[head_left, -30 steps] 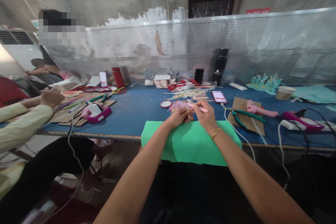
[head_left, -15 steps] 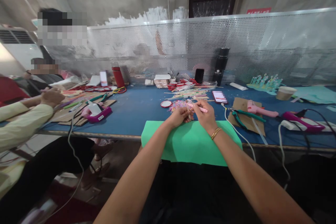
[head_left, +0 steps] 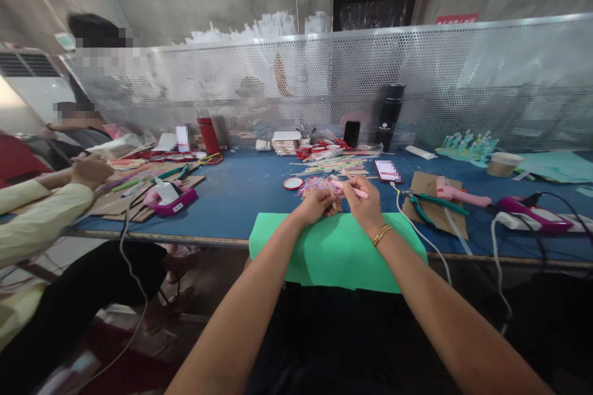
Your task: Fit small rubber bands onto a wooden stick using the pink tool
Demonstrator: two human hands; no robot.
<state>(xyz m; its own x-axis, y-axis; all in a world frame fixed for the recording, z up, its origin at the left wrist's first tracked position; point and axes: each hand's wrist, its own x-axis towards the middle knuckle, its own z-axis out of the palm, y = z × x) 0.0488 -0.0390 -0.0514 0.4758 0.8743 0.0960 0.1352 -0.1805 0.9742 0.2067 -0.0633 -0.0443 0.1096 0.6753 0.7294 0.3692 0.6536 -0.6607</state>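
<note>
My right hand is closed round a pink pen-like tool, its tip pointing left toward my other hand. Fingers pinched, my left hand grips a thin pale strip that stands up between the fingertips. Both hands meet over the near edge of the table, above a green sheet draped over that edge. Just behind them lies a heap of small coloured loops, with a round white dish with a red rim beside it. Thin coloured sticks are spread farther back.
Right of my hands are a phone, green-handled pliers on cardboard, a pink glue gun and a paper cup. A black flask stands behind. Cables hang over the front edge. A co-worker's hands are at the left.
The pink tool and my right hand have shifted very slightly. The pale strip in my left fingers now shows more upright. Otherwise the scene looks the same.
</note>
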